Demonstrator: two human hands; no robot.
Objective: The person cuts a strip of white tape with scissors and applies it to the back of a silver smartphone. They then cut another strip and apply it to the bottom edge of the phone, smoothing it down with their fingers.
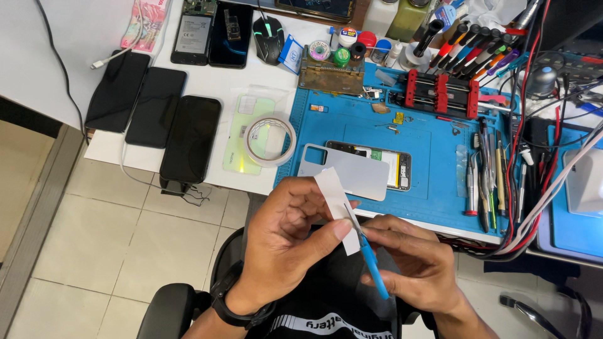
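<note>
L hand [295, 235] pinches a white strip [334, 204] between thumb and fingers, above the lap, just in front of the surface [207, 81] edge. R hand [418, 260] grip is closed on blue-handled scissors [370, 260], blades at the strip's edge by the L thumb.

Risks, as I judge: blade is v. close to the thumb, so a slip could nick it; the strip is held at one end only, so it may flex and cut crooked.

Labels etc.: pale green rectangular sheet [246, 135] lies under a tape roll [270, 139], left of the blue mat [433, 188]. Small blue-white packet [290, 54] near the mouse [268, 39]. Pink patterned pack [146, 22] at top left. Grey phone cover [342, 171] on mat, partly over an opened phone [392, 166].
</note>
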